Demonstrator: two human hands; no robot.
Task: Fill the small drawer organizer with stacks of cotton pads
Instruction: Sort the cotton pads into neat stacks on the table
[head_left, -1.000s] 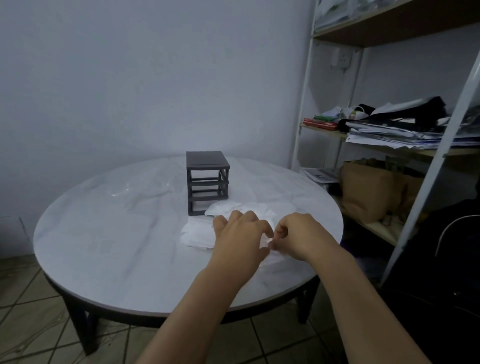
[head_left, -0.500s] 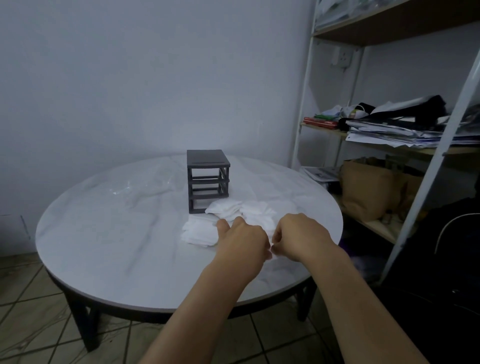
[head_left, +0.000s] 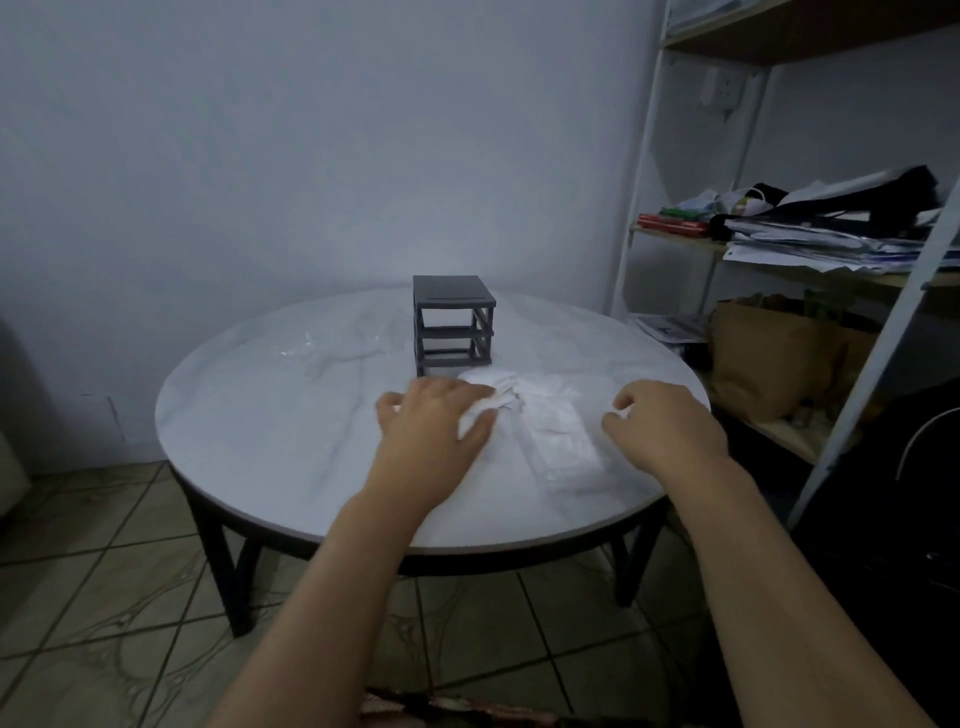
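The small dark grey drawer organizer (head_left: 453, 322) stands upright near the middle of the round white table (head_left: 270, 415); its open frame shows no drawers. White cotton pads (head_left: 540, 408) lie loose in a heap just in front of it and trail toward me. My left hand (head_left: 431, 423) lies on the left part of the heap, fingers curled over some pads, one showing between thumb and forefinger. My right hand (head_left: 662, 423) sits on the table at the right of the pads, fingers loosely curled; I see nothing held in it.
A white metal shelf unit (head_left: 644, 171) stands close to the table's right side, holding papers (head_left: 810, 244) and a brown bag (head_left: 769, 353). The plain wall is behind the table. Tiled floor (head_left: 104, 597) lies below the near edge.
My hands were together, pinching at the near side of the pads; now they have parted, the left onto the heap's left part, the right out to the right.
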